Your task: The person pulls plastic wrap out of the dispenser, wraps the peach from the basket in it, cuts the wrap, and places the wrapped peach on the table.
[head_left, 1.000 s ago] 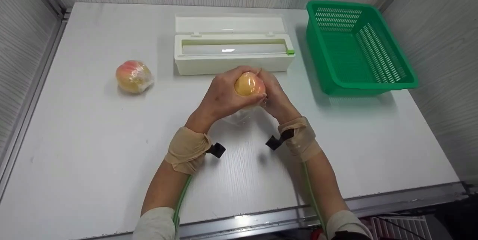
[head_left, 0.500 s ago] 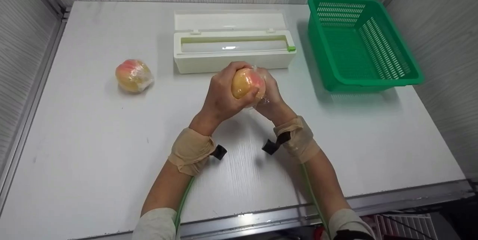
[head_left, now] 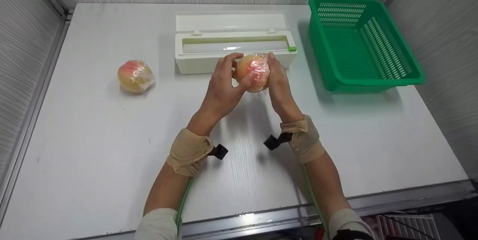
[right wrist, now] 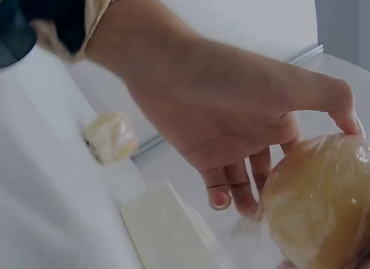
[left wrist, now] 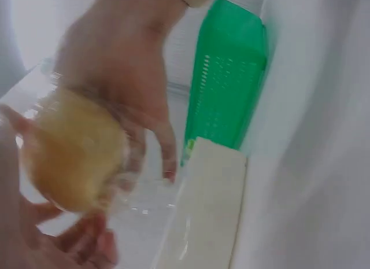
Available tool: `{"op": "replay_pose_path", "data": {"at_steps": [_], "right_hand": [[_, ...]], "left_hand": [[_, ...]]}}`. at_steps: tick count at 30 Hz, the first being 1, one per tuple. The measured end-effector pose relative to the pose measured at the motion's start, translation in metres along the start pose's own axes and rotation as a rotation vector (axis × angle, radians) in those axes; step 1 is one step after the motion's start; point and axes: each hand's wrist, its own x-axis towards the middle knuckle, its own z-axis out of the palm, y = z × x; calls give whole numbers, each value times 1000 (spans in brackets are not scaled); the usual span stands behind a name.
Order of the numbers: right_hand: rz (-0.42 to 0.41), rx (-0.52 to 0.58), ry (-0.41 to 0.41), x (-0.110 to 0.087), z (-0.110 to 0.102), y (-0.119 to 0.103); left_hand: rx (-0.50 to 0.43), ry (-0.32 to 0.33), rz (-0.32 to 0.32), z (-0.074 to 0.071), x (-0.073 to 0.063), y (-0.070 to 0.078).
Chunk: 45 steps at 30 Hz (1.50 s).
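Observation:
A round yellow-and-pink fruit point(head_left: 255, 74) wrapped in clear plastic film is held up in front of the white box. My left hand point(head_left: 223, 85) grips it from the left, thumb across its near side and fingers bent behind. Against the fruit's right side lies my right hand point(head_left: 279, 85), fingers fairly straight and pointing away. The left wrist view, blurred, has the fruit's yellow side point(left wrist: 75, 150) between both hands, with loose film near the right fingers. In the right wrist view the left thumb touches the top of the shiny wrapped fruit point(right wrist: 318, 202).
Behind the hands stands a white film dispenser box point(head_left: 235, 62), lid raised, with a roll inside and a green slider point(head_left: 292, 49). A second wrapped fruit point(head_left: 135, 76) lies on the white table point(head_left: 93, 150) at left. At back right is a green plastic basket point(head_left: 328, 72).
Both hands have moved slightly away from the body with the fruit. It has been turned, so more pink, film-covered surface shows. The right hand's fingers have straightened along its side.

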Motion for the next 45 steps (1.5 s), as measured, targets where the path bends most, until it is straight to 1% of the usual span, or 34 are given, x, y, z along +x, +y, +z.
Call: {"op": "replay_pose_path", "data": {"at_steps": [1,3,4,5,7,9,10,12,14,16,18,22,24,25,27,29,31,32,34,37,39,41,43,45], "right_hand": [[-46,-67,24,0,0,2],[-136,-185,64,0,3,7],[-179,-232,82,0,5,9],[-221,-273,97,-1,8,11],[-277,-346,130,-3,13,13],[-330,-389,140,-5,19,13],[-357,-418,135,-7,21,13],[-399,-468,96,-9,25,12],[-422,-486,39,-10,25,10],[-433,-478,-15,-10,24,8],[-438,-433,-54,-10,21,5],[-478,-331,-127,-9,14,1],[-478,-263,-155,-8,11,0],[-478,-229,-154,-7,10,-1],[-465,-198,-115,-5,3,-3],[-410,-198,-56,-3,-5,-4],[-340,-219,-33,1,-13,-3],[-297,-237,-44,2,-17,-1],[-207,-232,-99,4,-22,3],[-131,-173,-178,5,-22,7],[-108,-122,-191,4,-19,7],[-115,-91,-176,3,-16,5],[-138,-74,-150,1,-14,1],[-181,-85,-117,-1,-13,-3]], "left_hand": [[-56,-53,-58,0,0,1],[-226,-147,-170,0,0,3],[-316,-177,-216,1,0,4],[-410,-192,-253,1,0,4],[-598,-183,-311,4,0,4],[-790,-147,-347,8,1,3],[-868,-121,-363,9,2,2],[-1004,-70,-395,12,3,-2],[-1103,-24,-416,13,5,-6],[-1132,5,-415,12,6,-9],[-1129,7,-393,11,7,-11],[-1118,-53,-338,9,6,-10],[-1121,-84,-323,8,6,-11],[-1124,-92,-323,7,6,-11],[-1131,-112,-323,4,5,-12],[-1138,-137,-325,-1,4,-14],[-1143,-166,-318,-6,4,-15],[-1141,-184,-311,-8,3,-15],[-1131,-222,-289,-10,2,-15],[-1119,-276,-259,-13,1,-15],[-1099,-307,-249,-13,1,-15],[-1082,-327,-248,-13,1,-16],[-1066,-338,-253,-12,1,-16],[-1061,-345,-257,-11,1,-16]]}}
